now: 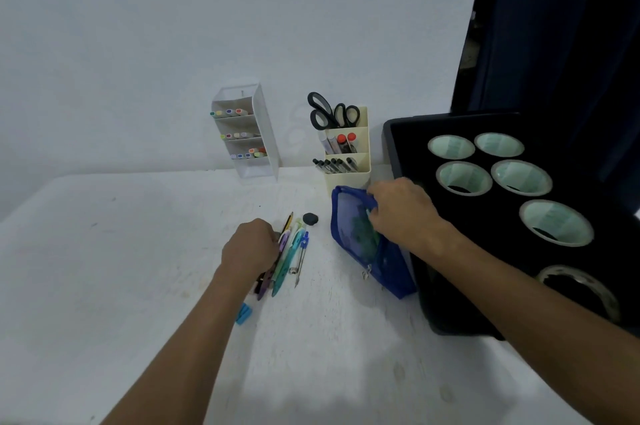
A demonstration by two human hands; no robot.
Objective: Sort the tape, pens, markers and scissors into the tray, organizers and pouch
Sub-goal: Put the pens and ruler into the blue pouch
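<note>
Two bare forearms reach in from the bottom edge over the white table (138,251). The left hand (250,244) curls over a bunch of pens (282,258) lying side by side; the pens run under the hand, so their count and whether the fingers actually grip them cannot be told. A blue clip (243,314) lies just beside the left forearm, a dark eraser (310,218) beyond the pens. The right hand (401,208) pinches the open top edge of the blue pouch (349,220), which leans against the black tray (398,134); greenish contents show blurred through its mesh. The tray holds six tape rolls (464,178); the nearest one is partly hidden behind the right forearm. At the wall stand two organizers: a white one (263,134) with three rows of markers (230,112), and a cream one (360,175) with two scissors (323,111), a row of markers and a row of black pens, too small to count
</note>
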